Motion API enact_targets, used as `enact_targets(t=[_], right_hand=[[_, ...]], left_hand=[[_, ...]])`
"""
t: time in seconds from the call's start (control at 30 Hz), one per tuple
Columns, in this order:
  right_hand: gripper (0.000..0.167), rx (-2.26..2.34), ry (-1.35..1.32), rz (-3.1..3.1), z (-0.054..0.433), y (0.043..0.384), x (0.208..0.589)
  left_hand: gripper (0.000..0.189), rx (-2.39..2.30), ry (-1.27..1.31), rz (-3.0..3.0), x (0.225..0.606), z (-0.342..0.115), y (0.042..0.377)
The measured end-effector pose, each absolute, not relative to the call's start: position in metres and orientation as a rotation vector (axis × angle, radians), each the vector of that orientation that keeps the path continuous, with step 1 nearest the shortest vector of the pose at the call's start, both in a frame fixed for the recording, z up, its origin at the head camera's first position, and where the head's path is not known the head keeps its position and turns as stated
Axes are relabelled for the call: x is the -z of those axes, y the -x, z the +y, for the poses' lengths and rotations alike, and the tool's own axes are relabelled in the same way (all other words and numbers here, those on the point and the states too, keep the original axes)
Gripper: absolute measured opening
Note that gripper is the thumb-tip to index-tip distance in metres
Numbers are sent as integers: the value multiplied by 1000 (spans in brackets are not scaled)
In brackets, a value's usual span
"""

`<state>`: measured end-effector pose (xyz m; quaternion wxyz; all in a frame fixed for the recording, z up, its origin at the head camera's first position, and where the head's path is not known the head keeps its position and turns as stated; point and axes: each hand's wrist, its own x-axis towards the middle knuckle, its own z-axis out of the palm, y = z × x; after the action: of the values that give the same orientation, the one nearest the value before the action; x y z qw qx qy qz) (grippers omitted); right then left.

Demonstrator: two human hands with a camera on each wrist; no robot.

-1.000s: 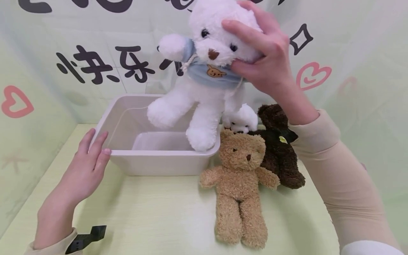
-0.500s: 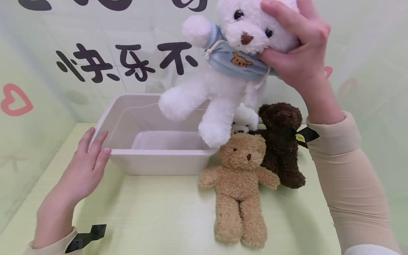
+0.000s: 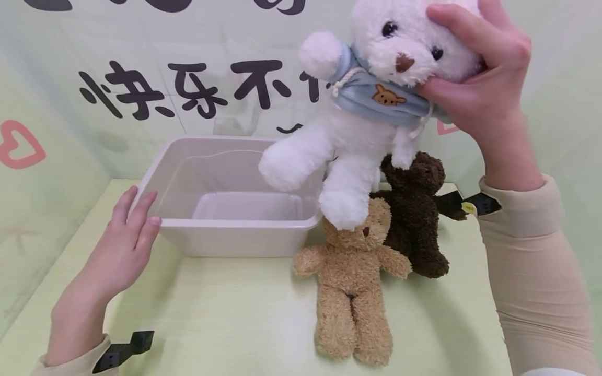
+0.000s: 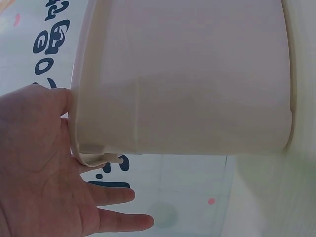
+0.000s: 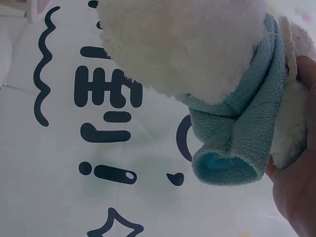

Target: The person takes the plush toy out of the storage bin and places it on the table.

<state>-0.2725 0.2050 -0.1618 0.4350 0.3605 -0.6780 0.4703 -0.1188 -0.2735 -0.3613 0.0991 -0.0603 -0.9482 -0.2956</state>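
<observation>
My right hand (image 3: 494, 78) grips a white teddy bear (image 3: 367, 125) in a light blue hoodie by the side of its head. The bear hangs upright in the air, its feet in front of the bin's right end and a tan bear's head. In the right wrist view, the hoodie's blue sleeve (image 5: 227, 165) and white fur fill the top right. With fingers mostly straight and spread, my left hand (image 3: 117, 245) rests against the front left corner of a pale grey plastic bin (image 3: 244, 240). Its thumb touches the rim in the left wrist view.
The tan teddy bear (image 3: 352, 292) lies face up right of the bin. Beside it sits a dark brown teddy bear (image 3: 416, 230). Another white plush is almost wholly hidden behind them. A lettered backdrop (image 3: 211, 31) stands behind the pale table (image 3: 226, 313).
My right hand has carried the white bear rightward from over the bin, and its foot now covers part of the tan bear's head. My left hand stays at the bin's corner.
</observation>
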Motion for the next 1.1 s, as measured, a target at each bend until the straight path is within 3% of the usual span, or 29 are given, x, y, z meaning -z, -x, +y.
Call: enact_targets(t=[0.23, 0.57, 0.83, 1.1], right_hand=[[54, -1206, -876, -1741, 225, 266, 160], [52, -1392, -906, -1705, 262, 249, 164], [62, -1177, -765, -1972, 295, 233, 171], [62, -1560, -926, -1770, 316, 224, 193]], left_hand=[[58, 895, 180, -2809, 360, -273, 118], [57, 887, 196, -2795, 359, -274, 117], [56, 890, 197, -2783, 361, -275, 114], [57, 879, 186, -2799, 359, -274, 116]])
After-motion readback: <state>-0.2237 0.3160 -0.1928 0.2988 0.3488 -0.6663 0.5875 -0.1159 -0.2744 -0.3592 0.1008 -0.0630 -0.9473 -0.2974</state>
